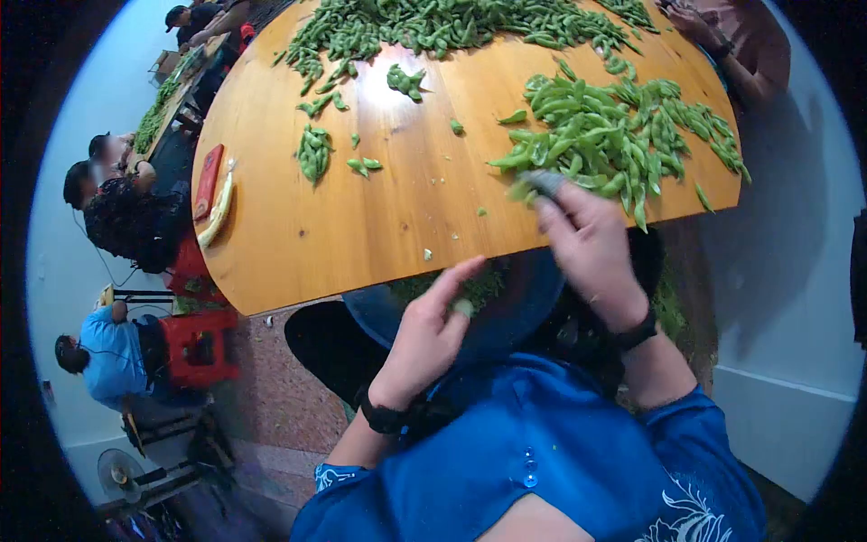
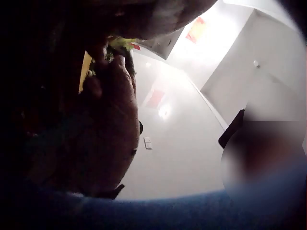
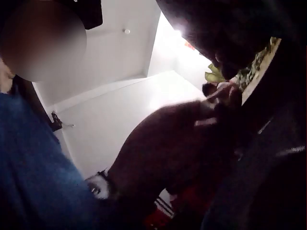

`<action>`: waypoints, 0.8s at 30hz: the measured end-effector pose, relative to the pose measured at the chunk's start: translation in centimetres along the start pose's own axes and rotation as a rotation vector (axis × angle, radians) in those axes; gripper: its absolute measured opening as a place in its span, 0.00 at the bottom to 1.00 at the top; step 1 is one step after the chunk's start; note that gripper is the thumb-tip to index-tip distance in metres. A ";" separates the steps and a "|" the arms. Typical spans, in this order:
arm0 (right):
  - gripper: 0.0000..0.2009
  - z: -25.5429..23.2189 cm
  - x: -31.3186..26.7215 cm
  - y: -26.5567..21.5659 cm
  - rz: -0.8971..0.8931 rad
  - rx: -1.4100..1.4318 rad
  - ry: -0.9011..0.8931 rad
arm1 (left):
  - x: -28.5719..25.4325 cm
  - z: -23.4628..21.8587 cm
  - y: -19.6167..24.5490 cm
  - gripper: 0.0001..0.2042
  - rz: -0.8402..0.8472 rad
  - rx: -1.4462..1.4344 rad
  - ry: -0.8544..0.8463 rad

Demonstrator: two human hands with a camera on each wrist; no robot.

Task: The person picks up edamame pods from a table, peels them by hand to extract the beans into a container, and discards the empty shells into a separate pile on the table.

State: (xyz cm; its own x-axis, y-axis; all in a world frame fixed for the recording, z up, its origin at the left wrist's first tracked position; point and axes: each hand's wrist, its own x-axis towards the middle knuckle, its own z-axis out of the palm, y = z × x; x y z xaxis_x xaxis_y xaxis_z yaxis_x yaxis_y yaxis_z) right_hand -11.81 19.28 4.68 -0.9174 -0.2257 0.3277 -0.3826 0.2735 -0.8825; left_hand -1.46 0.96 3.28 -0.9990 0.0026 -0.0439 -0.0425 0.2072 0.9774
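The right hand (image 1: pixel 587 244) reaches into the pile of green pods (image 1: pixel 614 135) at the edge of the wooden surface (image 1: pixel 361 226), fingers curled around a blurred pod. The left hand (image 1: pixel 433 330) pinches a small bean (image 1: pixel 463 308) over the blue bowl (image 1: pixel 533 298).

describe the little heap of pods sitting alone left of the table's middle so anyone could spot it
Start at the round wooden table. Left of its middle, near the red packet, lies a small tight heap of green pods. Unlike the wide piles opposite and at the right, it stands alone on bare wood.
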 end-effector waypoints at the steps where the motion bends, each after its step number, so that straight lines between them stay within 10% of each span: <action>1: 0.09 -1.3 1.0 0.0 0.076 -0.085 -0.004 | -0.1 -0.3 0.1 0.20 0.163 0.310 -0.075; 10: 0.07 -3.5 2.9 2.5 0.018 -0.290 0.015 | 8.1 -7.6 2.2 0.10 0.261 0.950 0.349; 17: 0.08 -3.1 2.1 1.8 0.038 -0.260 -0.041 | 12.8 -10.7 0.7 0.10 0.154 1.193 0.193; 21: 0.12 -1.4 1.5 1.1 0.059 0.027 -0.140 | 10.8 -8.4 1.8 0.08 0.308 1.119 0.193; 24: 0.11 0.1 1.2 -0.5 0.295 0.285 -0.350 | 8.1 -4.9 2.7 0.08 0.008 0.325 0.083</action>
State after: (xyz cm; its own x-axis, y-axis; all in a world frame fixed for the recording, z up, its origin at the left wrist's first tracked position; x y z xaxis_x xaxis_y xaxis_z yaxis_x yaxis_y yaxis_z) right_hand -12.74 18.80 5.54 -0.8714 -0.4892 -0.0373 -0.0244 0.1190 -0.9926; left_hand -9.70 -3.28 6.55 -0.9974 -0.0718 -0.0063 -0.0420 0.5088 0.8599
